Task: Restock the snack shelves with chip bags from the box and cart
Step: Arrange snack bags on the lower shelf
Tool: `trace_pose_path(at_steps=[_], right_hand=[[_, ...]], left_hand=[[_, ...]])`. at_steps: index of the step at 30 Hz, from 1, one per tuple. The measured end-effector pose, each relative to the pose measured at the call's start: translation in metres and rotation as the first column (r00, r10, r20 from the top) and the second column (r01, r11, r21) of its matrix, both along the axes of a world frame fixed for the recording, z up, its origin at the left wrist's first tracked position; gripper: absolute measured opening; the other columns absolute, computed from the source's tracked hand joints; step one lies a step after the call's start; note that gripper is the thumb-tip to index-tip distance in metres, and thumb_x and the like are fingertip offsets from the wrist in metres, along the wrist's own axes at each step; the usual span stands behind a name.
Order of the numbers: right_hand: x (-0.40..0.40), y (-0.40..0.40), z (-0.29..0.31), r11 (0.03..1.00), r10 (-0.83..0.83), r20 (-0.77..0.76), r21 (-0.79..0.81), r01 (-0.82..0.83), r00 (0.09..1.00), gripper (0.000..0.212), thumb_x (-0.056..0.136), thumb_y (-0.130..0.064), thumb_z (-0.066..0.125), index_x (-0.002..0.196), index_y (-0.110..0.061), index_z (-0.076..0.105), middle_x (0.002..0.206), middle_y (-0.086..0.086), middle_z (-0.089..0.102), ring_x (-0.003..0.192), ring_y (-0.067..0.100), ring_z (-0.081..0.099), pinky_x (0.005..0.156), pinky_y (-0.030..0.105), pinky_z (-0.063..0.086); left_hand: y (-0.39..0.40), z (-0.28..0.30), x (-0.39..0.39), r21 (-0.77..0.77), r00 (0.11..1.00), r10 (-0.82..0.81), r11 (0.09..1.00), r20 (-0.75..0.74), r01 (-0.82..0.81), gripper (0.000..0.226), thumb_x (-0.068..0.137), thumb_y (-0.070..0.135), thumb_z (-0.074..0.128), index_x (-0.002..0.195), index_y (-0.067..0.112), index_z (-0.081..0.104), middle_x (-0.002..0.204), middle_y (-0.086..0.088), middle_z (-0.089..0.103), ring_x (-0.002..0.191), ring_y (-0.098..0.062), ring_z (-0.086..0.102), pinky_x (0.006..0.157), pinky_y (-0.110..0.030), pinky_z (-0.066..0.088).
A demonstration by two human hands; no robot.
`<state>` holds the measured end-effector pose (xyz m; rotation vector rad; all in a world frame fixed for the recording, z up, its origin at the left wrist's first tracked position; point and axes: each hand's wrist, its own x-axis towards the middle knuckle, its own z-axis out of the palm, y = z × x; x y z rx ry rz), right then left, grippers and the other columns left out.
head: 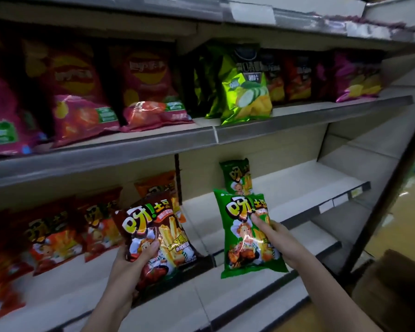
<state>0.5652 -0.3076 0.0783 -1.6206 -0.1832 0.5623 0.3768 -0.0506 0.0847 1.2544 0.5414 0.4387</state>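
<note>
Grey shelves (309,116) hold chips; hands grip brown bag (153,238), green bag (244,233).

we list: dark brown chip bag (153,238) with yellow lettering; green chip bag (246,238), same lettering; lime bag (246,92) with cucumber slices; magenta bags (82,92); grey shelf edge (297,121).

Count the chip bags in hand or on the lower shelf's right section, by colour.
Green: 2, one held in the right hand as the green bag, one green bag on the shelf standing behind it.
Brown: 1, the brown bag held in the left hand.
Total: 3
</note>
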Motion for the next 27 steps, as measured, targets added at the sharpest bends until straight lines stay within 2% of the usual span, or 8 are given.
trace_pose_path(at_steps=[4, 6, 9, 12, 15, 19, 23, 27], right_hand=[[0.049, -0.007, -0.001, 0.995, -0.074, 0.046, -0.068, 0.077, 0.996, 0.049, 0.081, -0.052, 0.068, 0.109, -0.012, 0.066, 0.095, 0.007, 0.077, 0.086, 0.024, 0.074, 0.086, 0.042, 0.058], [0.072, -0.009, -0.002, 0.989, -0.098, 0.064, -0.109, 0.104, 0.993, 0.044, 0.083, -0.051, 0.067, 0.103, -0.012, 0.067, 0.09, 0.005, 0.077, 0.082, 0.021, 0.075, 0.079, 0.035, 0.059], [0.105, -0.013, -0.002, 0.978, -0.169, 0.095, -0.112, 0.179, 0.981, 0.028, 0.09, -0.042, 0.064, 0.09, -0.014, 0.066, 0.076, -0.002, 0.075, 0.067, 0.01, 0.072, 0.06, 0.02, 0.056], [0.149, -0.02, 0.001, 0.939, -0.271, 0.174, -0.17, 0.3, 0.947, 0.027, 0.09, -0.042, 0.064, 0.085, -0.015, 0.065, 0.079, 0.001, 0.071, 0.069, 0.01, 0.068, 0.062, 0.022, 0.056], [0.196, -0.034, -0.006, 0.888, -0.345, 0.266, -0.217, 0.405, 0.9, 0.059, 0.077, -0.06, 0.07, 0.104, -0.008, 0.063, 0.098, 0.01, 0.071, 0.09, 0.025, 0.069, 0.088, 0.044, 0.056], [0.236, -0.039, -0.005, 0.857, -0.415, 0.206, -0.24, 0.457, 0.886, 0.071, 0.082, -0.059, 0.065, 0.123, -0.005, 0.043, 0.113, 0.012, 0.062, 0.103, 0.029, 0.063, 0.091, 0.043, 0.053], [0.284, -0.042, -0.005, 0.857, -0.382, 0.212, -0.284, 0.43, 0.9, 0.071, 0.086, -0.054, 0.064, 0.129, -0.005, 0.036, 0.123, 0.016, 0.057, 0.111, 0.033, 0.059, 0.096, 0.047, 0.05], [0.338, -0.044, -0.016, 0.861, -0.289, 0.267, -0.346, 0.372, 0.919, 0.065, 0.088, -0.048, 0.065, 0.128, -0.004, 0.038, 0.115, 0.01, 0.054, 0.11, 0.028, 0.056, 0.091, 0.038, 0.047]], left_hand=[[-0.005, 0.012, 0.066, 0.041, 0.996, -0.074, 0.996, -0.04, 0.076, 0.079, 0.081, 0.024, 0.073, 0.148, 0.016, 0.031, 0.144, -0.011, 0.046, 0.115, -0.026, 0.054, 0.104, -0.039, 0.033], [0.002, 0.0, 0.104, 0.059, 0.996, -0.077, 0.995, -0.045, 0.08, 0.089, 0.075, 0.037, 0.08, 0.148, 0.018, 0.032, 0.141, -0.003, 0.049, 0.107, -0.016, 0.057, 0.099, -0.034, 0.034], [0.002, -0.008, 0.154, 0.112, 0.993, -0.096, 0.988, -0.073, 0.103, 0.095, 0.066, 0.048, 0.085, 0.144, 0.023, 0.036, 0.134, 0.009, 0.048, 0.125, -0.02, 0.047, 0.11, -0.043, 0.033], [-0.015, 0.005, 0.2, 0.128, 0.97, -0.218, 0.964, -0.11, 0.232, 0.032, 0.075, 0.023, 0.077, 0.103, 0.025, 0.061, 0.111, -0.002, 0.069, 0.089, -0.013, 0.069, 0.077, -0.03, 0.05], [-0.027, 0.006, 0.235, 0.106, 0.949, -0.306, 0.944, -0.08, 0.314, 0.021, 0.088, 0.009, 0.065, 0.085, 0.027, 0.054, 0.088, 0.006, 0.07, 0.047, 0.007, 0.061, 0.045, -0.015, 0.049], [-0.033, 0.009, 0.268, 0.081, 0.944, -0.306, 0.945, -0.124, 0.317, 0.011, 0.088, 0.015, 0.065, 0.088, 0.025, 0.059, 0.074, 0.011, 0.07, 0.071, -0.012, 0.067, 0.08, -0.025, 0.046], [-0.029, 0.003, 0.302, 0.013, 0.944, -0.273, 0.96, -0.184, 0.28, 0.032, 0.081, 0.025, 0.072, 0.101, 0.001, 0.068, 0.07, -0.008, 0.074, 0.067, -0.026, 0.07, 0.062, -0.029, 0.05], [-0.042, -0.003, 0.327, -0.017, 0.946, -0.245, 0.969, -0.214, 0.248, 0.04, 0.072, 0.033, 0.075, 0.088, -0.003, 0.07, 0.07, -0.016, 0.073, 0.069, -0.028, 0.071, 0.075, -0.037, 0.054]])
